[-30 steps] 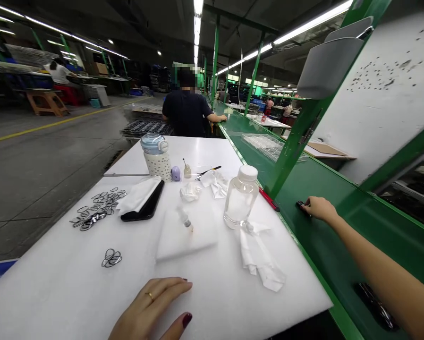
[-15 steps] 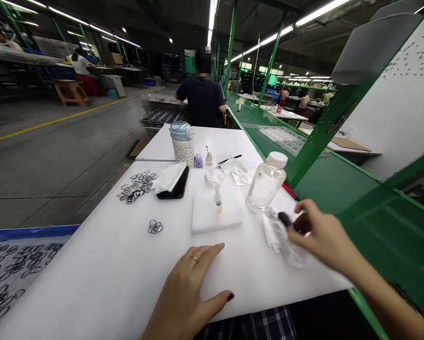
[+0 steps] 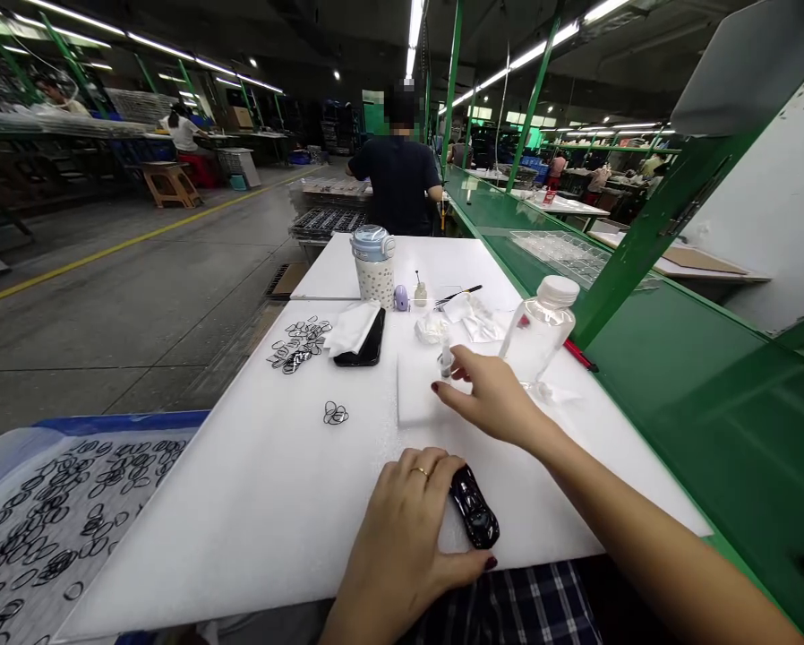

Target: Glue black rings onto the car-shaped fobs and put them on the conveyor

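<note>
At the near left, a blue-rimmed tray (image 3: 39, 528) holds a heap of thin black loops. On the white foam-topped bench (image 3: 227, 511), a loose pile of similar black loops (image 3: 298, 345) lies toward the far left, beside a black smartphone (image 3: 368, 349) with a white tissue (image 3: 352, 327) draped over it. A small cluster of black loops (image 3: 336, 413) sits nearer. The left hand (image 3: 402, 528), a ring on one finger, is cupped against a glossy black car-shaped piece (image 3: 474, 507), its fingers curling around that piece's left side and near end. The piece lies flat just inside the bench's near edge, its long axis slanting from far left to near right. The right hand (image 3: 489, 399), fingers apart and empty, hovers over a white foam pad (image 3: 419, 394), just beside a small glass dropper vial (image 3: 446, 361). Further right stand a clear plastic bottle with a white cap (image 3: 540, 327) and a red pen (image 3: 580, 356).
</note>
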A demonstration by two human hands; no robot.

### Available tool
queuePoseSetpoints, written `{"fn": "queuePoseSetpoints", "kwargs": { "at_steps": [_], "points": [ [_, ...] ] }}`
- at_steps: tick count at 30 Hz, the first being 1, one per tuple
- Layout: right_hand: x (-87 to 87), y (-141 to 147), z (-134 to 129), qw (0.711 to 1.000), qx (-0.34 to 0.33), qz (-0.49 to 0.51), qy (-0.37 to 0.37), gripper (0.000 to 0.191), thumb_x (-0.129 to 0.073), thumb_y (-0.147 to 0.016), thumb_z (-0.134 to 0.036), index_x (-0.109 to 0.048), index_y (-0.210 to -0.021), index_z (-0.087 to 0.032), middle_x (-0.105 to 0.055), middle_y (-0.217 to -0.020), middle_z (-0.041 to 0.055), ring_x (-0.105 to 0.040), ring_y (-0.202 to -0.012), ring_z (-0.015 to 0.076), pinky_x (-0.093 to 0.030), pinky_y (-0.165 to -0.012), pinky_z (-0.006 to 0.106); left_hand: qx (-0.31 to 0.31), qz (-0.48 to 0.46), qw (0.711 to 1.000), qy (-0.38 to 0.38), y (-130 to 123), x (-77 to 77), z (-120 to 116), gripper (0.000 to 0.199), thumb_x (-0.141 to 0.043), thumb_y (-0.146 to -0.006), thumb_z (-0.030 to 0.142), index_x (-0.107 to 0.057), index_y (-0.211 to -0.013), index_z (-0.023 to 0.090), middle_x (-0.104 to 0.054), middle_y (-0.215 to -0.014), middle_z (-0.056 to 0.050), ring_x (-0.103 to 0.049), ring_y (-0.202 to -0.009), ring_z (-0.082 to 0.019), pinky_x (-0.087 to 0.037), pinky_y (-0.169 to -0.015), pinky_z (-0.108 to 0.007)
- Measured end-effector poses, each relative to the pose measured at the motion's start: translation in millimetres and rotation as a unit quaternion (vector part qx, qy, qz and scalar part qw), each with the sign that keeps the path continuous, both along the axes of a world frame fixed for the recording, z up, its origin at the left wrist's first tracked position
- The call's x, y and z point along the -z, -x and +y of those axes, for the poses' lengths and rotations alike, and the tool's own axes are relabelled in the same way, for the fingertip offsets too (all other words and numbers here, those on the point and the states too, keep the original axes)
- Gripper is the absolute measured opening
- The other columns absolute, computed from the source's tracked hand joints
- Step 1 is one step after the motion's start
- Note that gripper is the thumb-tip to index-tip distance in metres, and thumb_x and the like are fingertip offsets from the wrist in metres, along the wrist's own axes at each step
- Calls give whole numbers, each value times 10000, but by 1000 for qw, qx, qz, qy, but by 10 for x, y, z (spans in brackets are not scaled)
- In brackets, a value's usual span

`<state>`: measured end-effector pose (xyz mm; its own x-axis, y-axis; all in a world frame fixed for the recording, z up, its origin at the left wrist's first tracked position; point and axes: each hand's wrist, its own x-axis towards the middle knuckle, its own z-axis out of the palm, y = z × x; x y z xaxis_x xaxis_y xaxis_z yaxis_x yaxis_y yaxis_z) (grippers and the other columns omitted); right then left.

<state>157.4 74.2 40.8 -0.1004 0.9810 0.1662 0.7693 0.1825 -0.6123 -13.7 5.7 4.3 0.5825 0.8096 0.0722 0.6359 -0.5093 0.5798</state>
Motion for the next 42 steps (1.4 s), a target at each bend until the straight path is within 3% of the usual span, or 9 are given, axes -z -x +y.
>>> {"fn": "queuePoseSetpoints", "kwargs": {
  "at_steps": [4,10,13,17,19,22,25,28,42],
  "points": [
    [82,-17,158,994,-51,76,56,331,-504,-905,-445,-547,-714,-178,-564,-649,34,-555,-704,215,-384,-684,343,7,-43,999,-14,14,19,-11,685,-858,-540,302,-608,-1164,172,-634,-1122,-91,-553,-1016,-314,-478,-888,-475],
    [0,-140,-151,954,-86,281,53,374,-445,-947,-522,-596,-965,-181,-625,-1017,74,-565,-992,200,-417,-851,339,-9,-138,990,-12,56,44,-43,550,-802,-492,196,-691,-1031,216,-679,-1019,-37,-577,-954,-275,-476,-861,-450],
    [134,-102,-413,896,-61,439,-6,194,-567,-919,-395,-582,-1047,-249,-531,-858,-1,-490,-839,148,-367,-786,296,-18,-151,988,-12,62,56,-45,537,-779,-490,180,-712,-1022,216,-698,-1016,-36,-589,-949,-274,-474,-868,-456],
    [324,-52,-571,847,-56,528,35,231,-636,-861,-428,-591,-829,-204,-412,-734,-9,-347,-683,139,-277,-656,296,-18,-153,988,-14,70,81,-26,507,-742,-534,176,-719,-1038,227,-708,-1037,-32,-599,-966,-276,-474,-882,-463],
    [272,-34,-619,836,-77,540,48,468,-592,-789,-657,-578,-760,-191,-413,-714,0,-342,-659,146,-283,-643,308,-26,-149,989,-4,69,77,-17,491,-727,-557,177,-717,-1044,238,-712,-1038,-26,-603,-970,-277,-471,-888,-468],
    [48,18,-733,787,-142,599,45,734,-326,-682,-916,-489,-634,-202,-333,-578,-18,-312,-559,143,-287,-595,325,-42,-141,989,27,50,42,-6,435,-725,-587,205,-721,-1018,266,-722,-1003,-9,-610,-953,-275,-462,-891,-471],
    [-118,106,-849,725,-193,660,47,723,-259,-736,-883,-317,-516,-197,-203,-460,-35,-230,-462,120,-240,-515,319,-58,-141,986,66,20,-9,6,335,-729,-615,237,-730,-947,282,-727,-932,7,-612,-921,-269,-456,-872,-468],
    [-106,201,-895,686,-167,707,37,676,-278,-759,-829,-284,-501,-204,-159,-435,-38,-179,-440,117,-196,-473,308,-69,-145,984,80,-2,-40,18,276,-730,-622,231,-734,-894,280,-723,-896,19,-613,-899,-256,-448,-866,-464],
    [-6,282,-869,701,-127,702,21,658,-265,-748,-815,-261,-497,-206,-153,-429,-36,-167,-424,113,-192,-458,304,-69,-142,984,87,0,-37,15,269,-758,-624,235,-729,-887,283,-714,-880,35,-607,-886,-246,-445,-834,-446]
  ]
}}
